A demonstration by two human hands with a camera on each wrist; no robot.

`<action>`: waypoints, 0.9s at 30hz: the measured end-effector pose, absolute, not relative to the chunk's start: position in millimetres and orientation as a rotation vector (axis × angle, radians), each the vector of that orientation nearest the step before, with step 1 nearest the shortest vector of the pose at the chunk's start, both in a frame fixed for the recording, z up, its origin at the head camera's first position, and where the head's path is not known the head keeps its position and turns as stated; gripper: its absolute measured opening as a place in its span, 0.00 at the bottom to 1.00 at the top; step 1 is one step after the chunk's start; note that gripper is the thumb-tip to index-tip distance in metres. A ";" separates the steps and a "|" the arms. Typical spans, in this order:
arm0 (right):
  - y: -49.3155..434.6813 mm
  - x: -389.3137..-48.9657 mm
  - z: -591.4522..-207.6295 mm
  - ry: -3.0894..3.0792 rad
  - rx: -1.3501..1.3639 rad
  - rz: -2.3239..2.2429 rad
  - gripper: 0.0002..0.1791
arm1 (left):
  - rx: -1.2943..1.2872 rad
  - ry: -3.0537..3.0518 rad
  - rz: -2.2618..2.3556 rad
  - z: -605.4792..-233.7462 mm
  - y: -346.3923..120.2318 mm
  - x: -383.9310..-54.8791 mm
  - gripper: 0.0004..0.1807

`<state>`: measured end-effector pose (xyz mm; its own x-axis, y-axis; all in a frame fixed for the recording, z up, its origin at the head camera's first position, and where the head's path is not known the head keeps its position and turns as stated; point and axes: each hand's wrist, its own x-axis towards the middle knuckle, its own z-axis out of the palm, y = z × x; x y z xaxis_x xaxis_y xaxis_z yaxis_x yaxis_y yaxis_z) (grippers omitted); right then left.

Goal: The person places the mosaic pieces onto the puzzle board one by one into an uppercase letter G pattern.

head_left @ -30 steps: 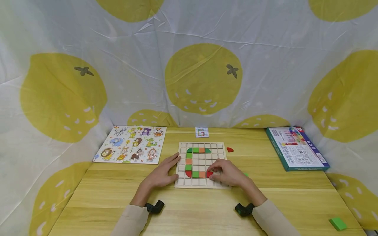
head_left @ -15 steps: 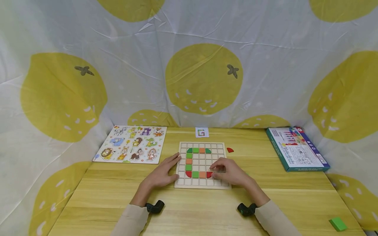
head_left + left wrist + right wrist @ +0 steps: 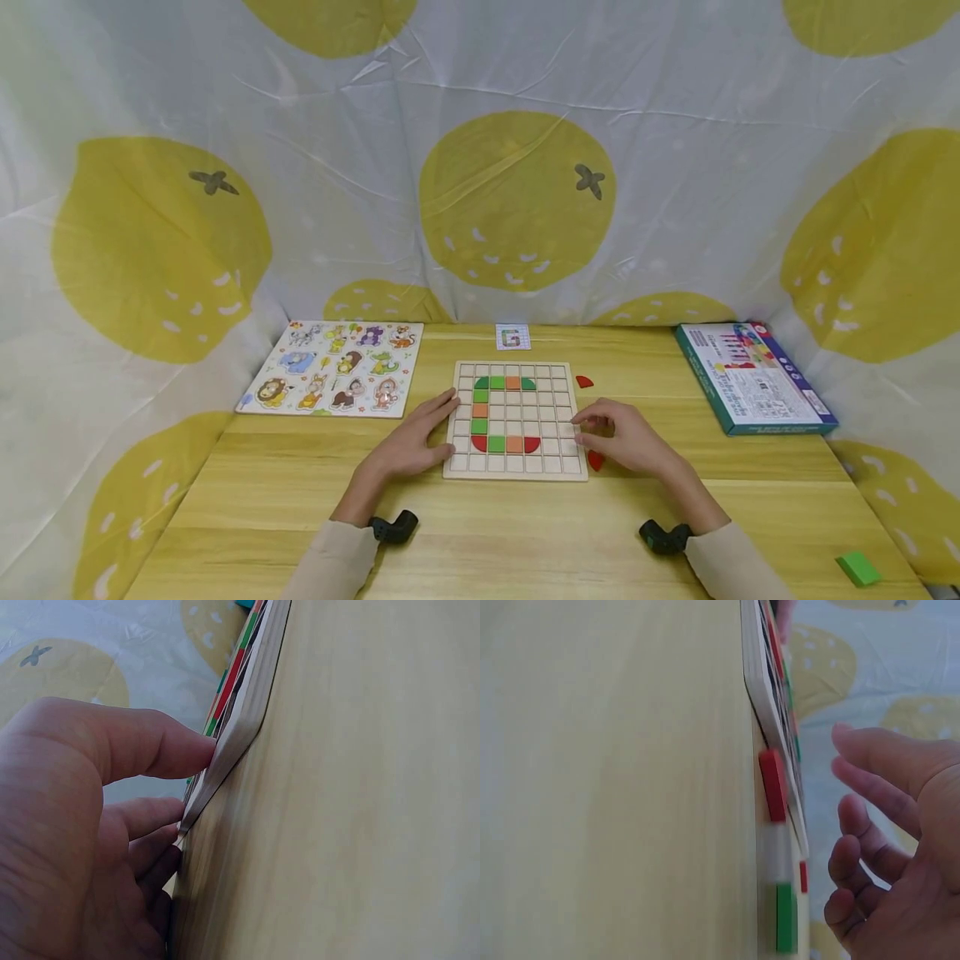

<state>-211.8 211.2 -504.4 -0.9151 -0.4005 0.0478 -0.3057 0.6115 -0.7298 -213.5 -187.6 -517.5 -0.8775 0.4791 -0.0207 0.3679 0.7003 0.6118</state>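
Note:
A wooden grid board (image 3: 497,408) lies on the table with green, orange and red tiles set in a shape open on its right. Its lower right corner is a rounded red tile (image 3: 532,445). My left hand (image 3: 408,442) rests against the board's left edge, thumb (image 3: 180,746) touching the side. Over the board's right edge hovers my right hand (image 3: 626,433), fingers loosely bent with nothing between them. Beneath it a loose red piece (image 3: 596,461) lies beside the board. The right wrist view also shows a green piece (image 3: 786,919) there, hidden by the hand in the head view.
Behind the board lies a small pattern card (image 3: 513,337). Another red piece (image 3: 584,382) is by the board's upper right corner. An animal puzzle (image 3: 322,362) lies at left, a game box (image 3: 757,379) at right, a green block (image 3: 859,568) near the front right.
My right hand has left the red corner tile and moved right, off most of the board. That tile stays in its cell, now fully visible. My left hand has not moved.

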 end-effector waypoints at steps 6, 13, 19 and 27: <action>237.3 -208.4 -505.9 2.768 -0.603 -1.198 0.13 | 0.676 2.730 0.929 -518.9 -186.3 -213.2 0.43; 261.0 -202.6 -510.4 2.813 -0.534 -1.145 0.16 | 0.675 2.735 0.925 -519.5 -186.6 -212.9 0.43; 274.3 -197.1 -511.0 2.784 -0.487 -1.162 0.19 | 0.681 2.736 0.919 -518.3 -187.5 -213.5 0.43; 286.8 -192.5 -515.2 2.756 -0.479 -1.145 0.20 | 0.684 2.717 0.919 -516.7 -187.1 -214.5 0.44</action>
